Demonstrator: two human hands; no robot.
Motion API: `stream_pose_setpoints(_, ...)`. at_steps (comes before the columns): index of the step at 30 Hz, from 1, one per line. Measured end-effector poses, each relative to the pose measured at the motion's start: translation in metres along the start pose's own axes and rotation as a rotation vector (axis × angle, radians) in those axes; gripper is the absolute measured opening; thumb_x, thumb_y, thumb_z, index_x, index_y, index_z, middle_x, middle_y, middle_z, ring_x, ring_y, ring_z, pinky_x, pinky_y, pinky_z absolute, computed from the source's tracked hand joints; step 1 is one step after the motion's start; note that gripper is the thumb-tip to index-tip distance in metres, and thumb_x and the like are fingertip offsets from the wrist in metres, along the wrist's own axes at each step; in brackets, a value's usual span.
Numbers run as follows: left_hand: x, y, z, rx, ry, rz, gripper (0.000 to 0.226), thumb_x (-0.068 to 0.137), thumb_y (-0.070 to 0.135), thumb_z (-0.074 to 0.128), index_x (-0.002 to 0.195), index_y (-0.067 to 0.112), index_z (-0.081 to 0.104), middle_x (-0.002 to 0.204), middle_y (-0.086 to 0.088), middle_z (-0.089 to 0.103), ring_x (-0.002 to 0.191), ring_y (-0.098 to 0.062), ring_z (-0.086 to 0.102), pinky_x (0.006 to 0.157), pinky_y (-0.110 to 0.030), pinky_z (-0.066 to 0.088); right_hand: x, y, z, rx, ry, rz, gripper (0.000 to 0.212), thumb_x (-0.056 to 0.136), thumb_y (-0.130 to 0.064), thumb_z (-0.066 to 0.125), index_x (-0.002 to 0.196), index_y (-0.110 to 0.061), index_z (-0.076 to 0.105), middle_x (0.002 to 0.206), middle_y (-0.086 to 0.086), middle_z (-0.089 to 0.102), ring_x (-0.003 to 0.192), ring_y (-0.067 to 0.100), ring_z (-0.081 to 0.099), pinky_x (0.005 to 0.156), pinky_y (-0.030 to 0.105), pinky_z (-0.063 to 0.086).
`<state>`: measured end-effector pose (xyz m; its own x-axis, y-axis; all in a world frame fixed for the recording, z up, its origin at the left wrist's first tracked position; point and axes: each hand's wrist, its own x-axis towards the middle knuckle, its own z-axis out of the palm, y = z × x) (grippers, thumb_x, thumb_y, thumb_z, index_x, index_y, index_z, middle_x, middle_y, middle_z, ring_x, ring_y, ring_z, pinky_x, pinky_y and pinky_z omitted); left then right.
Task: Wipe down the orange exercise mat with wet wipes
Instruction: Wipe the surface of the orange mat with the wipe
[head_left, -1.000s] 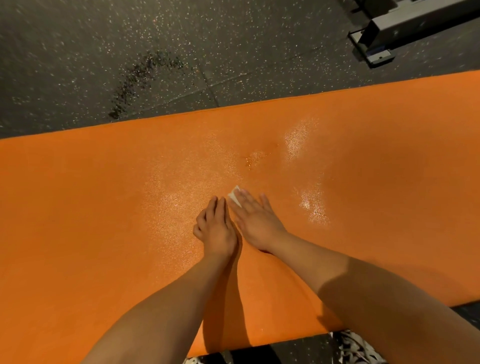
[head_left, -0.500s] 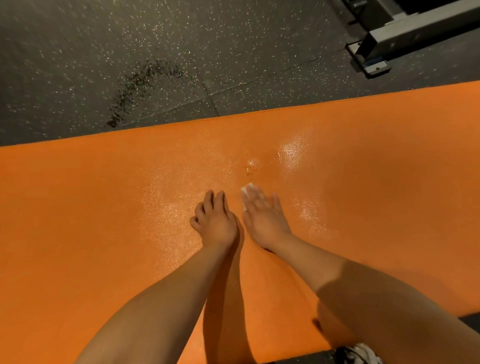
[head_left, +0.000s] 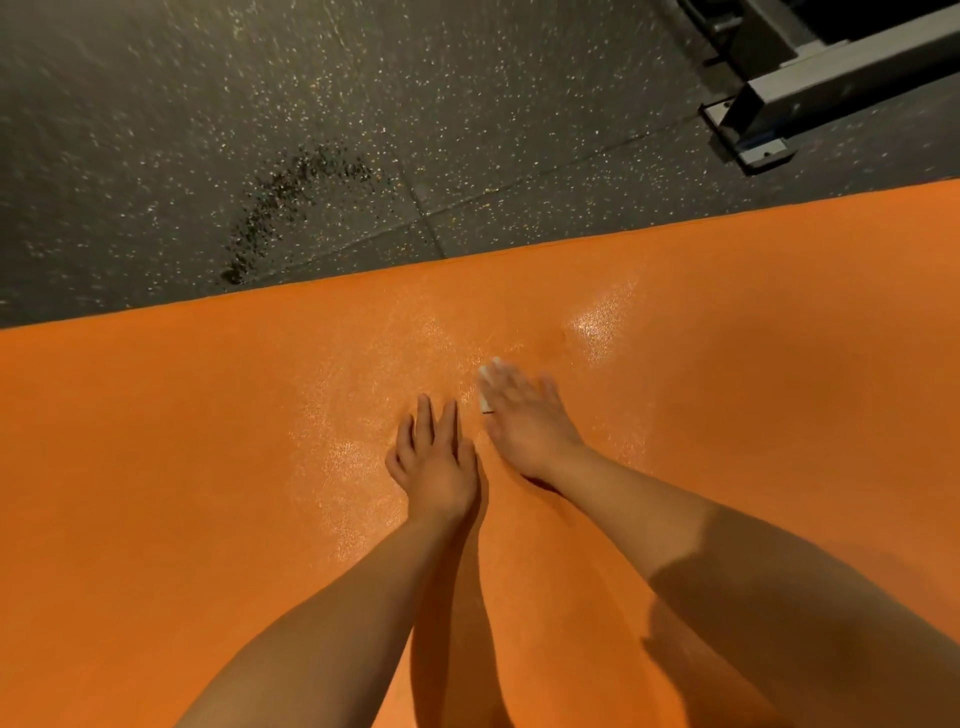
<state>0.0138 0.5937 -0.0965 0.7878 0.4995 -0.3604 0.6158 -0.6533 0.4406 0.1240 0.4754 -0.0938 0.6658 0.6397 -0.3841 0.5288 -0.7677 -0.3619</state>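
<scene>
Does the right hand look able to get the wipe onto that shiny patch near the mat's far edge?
Probably yes: the right hand presses the wipe flat on the mat, and the shiny patch lies just ahead of it, only bare mat between.

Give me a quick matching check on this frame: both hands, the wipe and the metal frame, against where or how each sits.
1 left hand
2 right hand
3 wet wipe
4 metal frame

A on the speckled floor, top right
B flat on the orange mat, holding nothing
C presses the wipe down
D white, peeking from under a hand

Pairs: 1-B, 2-C, 3-D, 4-A
</scene>
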Motion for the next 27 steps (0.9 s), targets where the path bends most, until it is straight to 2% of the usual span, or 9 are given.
stream_pose_setpoints(4, 0.001, 0.008, 0.001, 0.063, 0.001, -0.046, 0.057, 0.105, 0.04, 0.034, 0.158, 0.043, 0.013, 0.168, 0.009, -0.007, 0.153, -0.017, -0.01, 0.119, -0.046, 0.003, -0.003, 0.022, -0.007, 0.126, 0.101, 0.39, 0.063, 0.108, -0.035, 0.023, 0.162, -0.024, -0.008, 0.167, -0.005, -0.021, 0.151, 0.013, -0.026, 0.122, 0.052, -0.011)
stream_pose_setpoints(6, 0.001, 0.011, 0.002, 0.049, 0.007, -0.048, 0.056, 0.106, 0.038, 0.034, 0.158, 0.043, 0.014, 0.168, 0.009, -0.006, 0.153, -0.017, -0.009, 0.119, -0.048, 0.004, -0.004, 0.003, -0.003, 0.132, 0.053, 0.317, 0.064, 0.108, -0.033, 0.024, 0.161, -0.023, -0.011, 0.166, -0.004, -0.026, 0.15, 0.014, -0.031, 0.121, 0.052, -0.013)
stream_pose_setpoints(9, 0.002, 0.009, 0.0, 0.025, -0.004, -0.044, 0.056, 0.106, 0.037, 0.037, 0.157, 0.045, 0.018, 0.168, 0.01, -0.003, 0.153, -0.017, -0.006, 0.118, -0.047, 0.003, -0.008, -0.024, 0.009, 0.085, -0.064, 0.005, 0.061, 0.109, -0.033, 0.024, 0.162, -0.024, -0.006, 0.167, -0.006, -0.022, 0.15, 0.011, -0.029, 0.123, 0.056, -0.01)
stream_pose_setpoints(11, 0.002, 0.007, -0.004, 0.012, 0.002, -0.043, 0.056, 0.105, 0.037, 0.041, 0.156, 0.045, 0.021, 0.168, 0.01, -0.001, 0.152, -0.017, -0.003, 0.117, -0.047, 0.003, -0.008, -0.024, 0.012, 0.05, -0.073, -0.095, 0.059, 0.11, -0.035, 0.022, 0.163, -0.026, -0.003, 0.168, -0.009, -0.017, 0.151, 0.009, -0.024, 0.122, 0.056, -0.011)
stream_pose_setpoints(13, 0.002, 0.006, -0.005, 0.029, 0.003, -0.032, 0.057, 0.104, 0.038, 0.042, 0.156, 0.045, 0.02, 0.168, 0.009, 0.001, 0.152, -0.019, -0.002, 0.117, -0.049, 0.003, -0.008, -0.011, 0.007, 0.037, 0.0, -0.022, 0.057, 0.11, -0.035, 0.02, 0.162, -0.027, -0.003, 0.168, -0.008, -0.014, 0.152, 0.01, -0.021, 0.123, 0.053, -0.012)
stream_pose_setpoints(16, 0.002, 0.009, -0.005, 0.07, -0.003, -0.031, 0.059, 0.103, 0.037, 0.041, 0.157, 0.043, 0.018, 0.168, 0.008, 0.001, 0.152, -0.022, -0.002, 0.117, -0.051, 0.004, -0.01, 0.012, -0.003, 0.117, 0.098, 0.305, 0.061, 0.109, -0.034, 0.022, 0.162, -0.024, -0.007, 0.168, -0.004, -0.02, 0.152, 0.013, -0.025, 0.122, 0.054, -0.012)
stream_pose_setpoints(18, 0.004, 0.012, -0.006, 0.087, 0.009, -0.028, 0.057, 0.102, 0.035, 0.043, 0.155, 0.042, 0.024, 0.168, 0.003, 0.006, 0.151, -0.026, 0.004, 0.117, -0.051, 0.008, -0.007, 0.012, -0.003, 0.163, 0.124, 0.407, 0.064, 0.108, -0.034, 0.025, 0.161, -0.023, -0.009, 0.167, -0.004, -0.023, 0.151, 0.013, -0.027, 0.121, 0.056, -0.013)
stream_pose_setpoints(24, 0.026, 0.017, -0.009, 0.084, 0.03, 0.038, 0.05, 0.105, 0.029, 0.037, 0.153, 0.038, 0.031, 0.166, 0.0, 0.015, 0.145, -0.031, 0.015, 0.117, -0.048, 0.011, 0.013, -0.024, -0.004, 0.097, -0.021, -0.022, 0.057, 0.11, -0.034, 0.02, 0.163, -0.025, 0.0, 0.169, -0.007, -0.013, 0.152, 0.01, -0.021, 0.123, 0.054, -0.012)
stream_pose_setpoints(27, 0.035, 0.016, -0.011, 0.131, 0.025, 0.057, 0.054, 0.105, 0.034, 0.038, 0.157, 0.037, 0.025, 0.168, 0.002, 0.006, 0.147, -0.03, 0.012, 0.116, -0.048, 0.009, 0.022, 0.006, -0.008, 0.061, 0.06, 0.058, 0.055, 0.111, -0.033, 0.015, 0.162, -0.028, -0.005, 0.167, -0.009, -0.017, 0.153, 0.012, -0.022, 0.123, 0.052, -0.011)
